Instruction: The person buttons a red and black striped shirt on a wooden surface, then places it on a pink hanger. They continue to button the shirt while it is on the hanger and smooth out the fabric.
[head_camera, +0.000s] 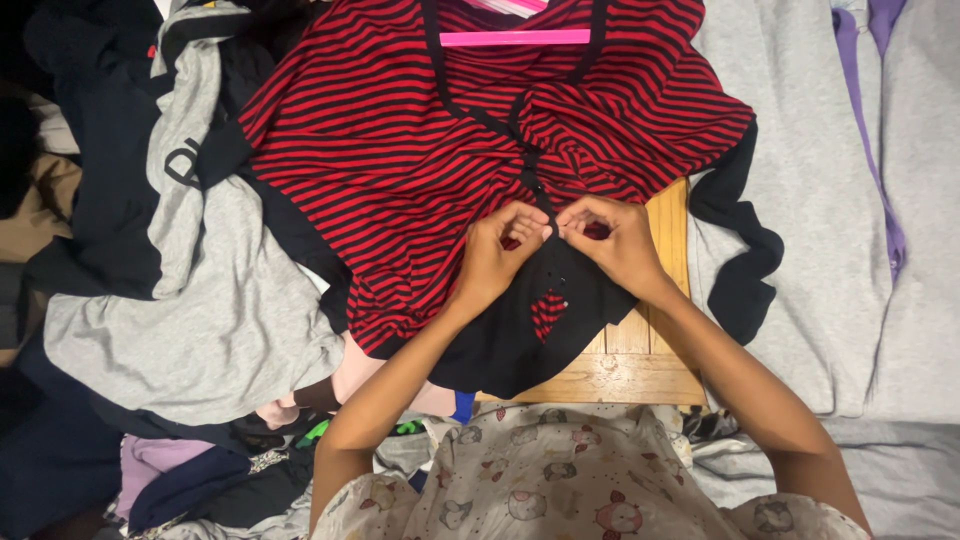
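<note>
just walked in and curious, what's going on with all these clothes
A person is working both hands at the black button placket of a red and black striped top. The left hand and right hand pinch it together. The top lies on a wooden board, a pink hanger at its neck. Grey and dark clothes are piled alongside.

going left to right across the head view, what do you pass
grey and navy sweatshirt → red and black striped top → left hand → right hand → wooden board → black sleeve → grey garment with purple trim
</note>
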